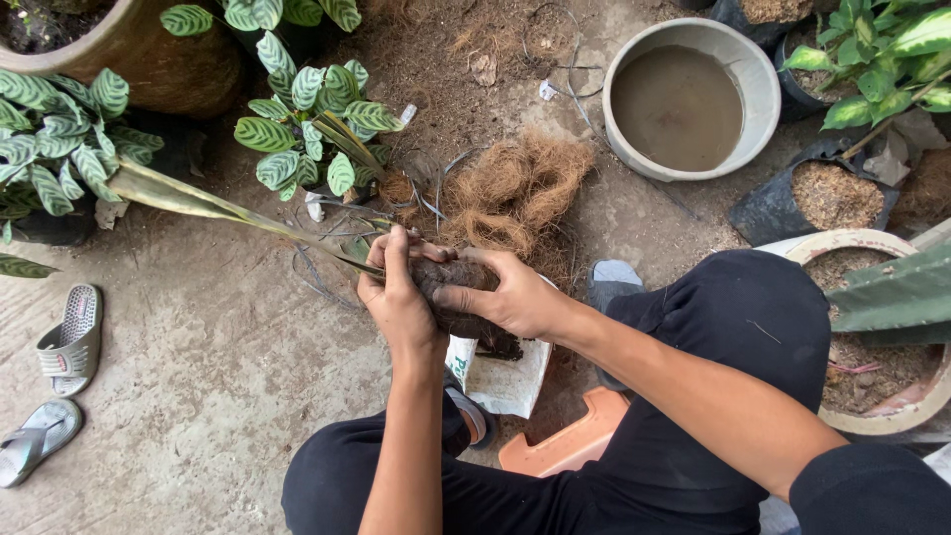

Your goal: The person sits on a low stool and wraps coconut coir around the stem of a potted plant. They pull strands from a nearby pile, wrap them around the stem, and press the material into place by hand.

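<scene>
Both my hands close around a dark, soil-covered root ball (458,297) held over a white bag (510,374). My left hand (396,297) grips its left side, thumb on top. My right hand (515,295) wraps the right side. From the root ball a long pale-green stalk (213,206) stretches left, ending in striped leaves (59,154). Thin dark roots (317,263) trail beside my left hand.
A clump of brown coconut fibre (515,188) lies just beyond my hands. A grey basin of muddy water (691,99) stands at the back right. Potted plants (307,114), soil bags (832,193), a clay pot (872,327), two sandals (69,342) and an orange stool (570,446) surround me.
</scene>
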